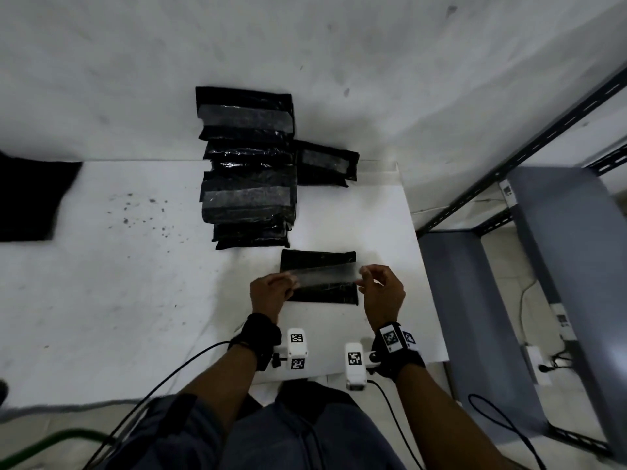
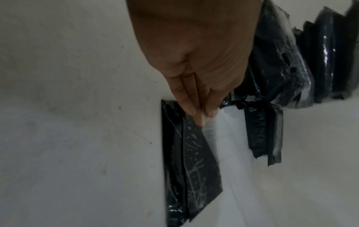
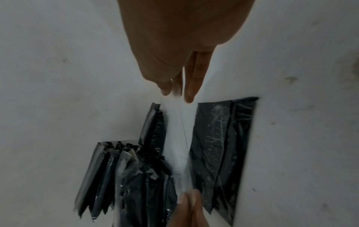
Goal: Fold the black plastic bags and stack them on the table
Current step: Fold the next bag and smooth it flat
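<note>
Black plastic, folded into a flat rectangle, is lying on the white table [image 1: 135, 283] near the person; this folded bag [image 1: 319, 259] is sitting just nearer than a long overlapping pile of folded black bags [image 1: 247, 164] that is running away toward the far wall; one more folded bag [image 1: 325, 164] is lying at the pile's right side, touching it. Across the near bag a translucent strip [image 1: 324, 275] is being stretched from left to right, raised a little above the black plastic; whether it is tape or thin film cannot be told. The left hand [image 1: 269, 293] is pinching the strip's left end between thumb and fingertips [image 2: 194, 113]; the right hand [image 1: 381, 293] is pinching the right end the same way, its fingertips [image 3: 189, 95] closed on the pale film. In the right wrist view the strip is spanning from one hand to the other, between the near bag and the pile. A dark cloth-like patch [image 1: 30, 198] is lying at the table's far left; grey metal shelving [image 1: 556, 266] is standing to the right of the table; dark specks are scattered on the table left of the pile.
</note>
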